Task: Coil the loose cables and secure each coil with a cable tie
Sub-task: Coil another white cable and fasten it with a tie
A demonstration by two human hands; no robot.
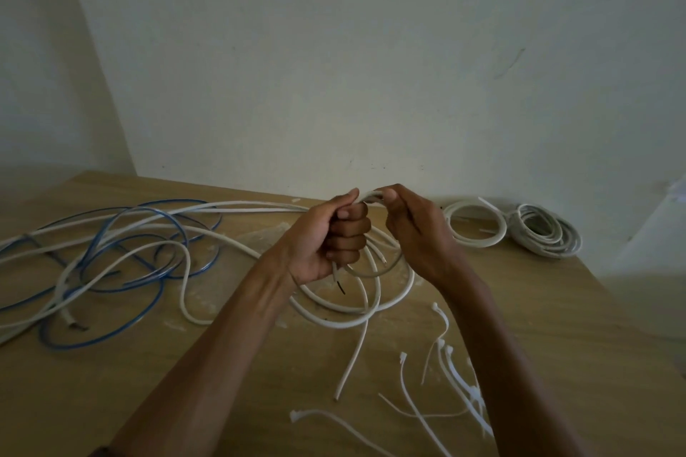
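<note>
My left hand [330,234] grips a bundle of loops of a white cable [375,302] in its fist above the wooden table [111,375]. Those loops hang down to the tabletop, and a cut end pokes out below the fist. My right hand [412,223] pinches the top of the same cable next to my left thumb. The cable runs off to the left across the table. Several white cable ties [451,364] lie loose at the front right.
A tangle of blue cable [156,234] and more white cable covers the table's left side. Two finished white coils [477,221] [545,230] lie at the back right near the wall. The table's right edge drops off beyond them.
</note>
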